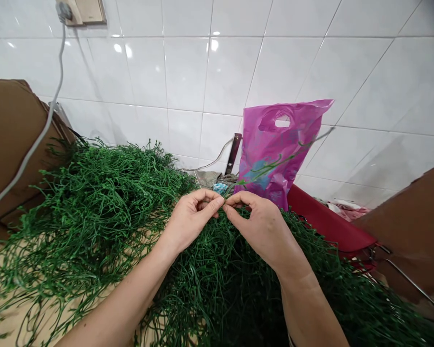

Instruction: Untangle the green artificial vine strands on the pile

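Note:
My left hand (pixel 197 212) and my right hand (pixel 258 221) meet fingertip to fingertip, both closed in a pinch. A thin green artificial plant stem (pixel 271 166) with small side shoots slants up to the right from just behind my fingers, in front of the pink bag. Its end at my fingertips is mostly hidden. Below my hands lies a dark green heap of similar plastic stems (pixel 210 279). A second, brighter pile of stems (pixel 108 193) spreads to the left.
A pink plastic bag (pixel 264 144) stands against the white tiled wall (pixel 188 72). Right of it are a red bag (pixel 325 221) and a brown box (pixel 412 231). At left are a cardboard box (pixel 10 125) and a hanging grey cable (pixel 39 137). Tan surface (pixel 32 313) shows under the stems.

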Demonstrator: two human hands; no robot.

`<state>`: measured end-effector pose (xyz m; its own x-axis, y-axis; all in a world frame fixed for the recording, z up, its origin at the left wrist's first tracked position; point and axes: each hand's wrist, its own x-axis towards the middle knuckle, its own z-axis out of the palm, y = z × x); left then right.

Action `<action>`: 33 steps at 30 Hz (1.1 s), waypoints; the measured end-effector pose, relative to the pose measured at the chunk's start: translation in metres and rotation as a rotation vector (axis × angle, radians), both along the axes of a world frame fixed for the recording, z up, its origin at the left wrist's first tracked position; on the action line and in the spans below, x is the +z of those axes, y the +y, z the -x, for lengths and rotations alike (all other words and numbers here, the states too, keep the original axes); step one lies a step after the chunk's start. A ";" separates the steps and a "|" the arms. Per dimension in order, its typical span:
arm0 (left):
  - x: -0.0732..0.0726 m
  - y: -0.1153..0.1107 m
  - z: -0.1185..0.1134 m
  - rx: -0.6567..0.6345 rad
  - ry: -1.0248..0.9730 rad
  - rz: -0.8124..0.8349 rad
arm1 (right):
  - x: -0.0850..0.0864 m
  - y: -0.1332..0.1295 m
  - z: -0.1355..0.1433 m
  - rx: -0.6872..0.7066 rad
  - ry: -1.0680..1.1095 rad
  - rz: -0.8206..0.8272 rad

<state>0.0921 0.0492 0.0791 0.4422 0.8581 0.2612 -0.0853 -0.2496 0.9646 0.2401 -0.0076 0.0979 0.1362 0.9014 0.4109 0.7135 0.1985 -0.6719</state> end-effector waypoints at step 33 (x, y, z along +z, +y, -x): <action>0.004 -0.005 -0.007 0.058 -0.328 0.199 | 0.007 -0.006 -0.039 -0.129 -0.005 -0.098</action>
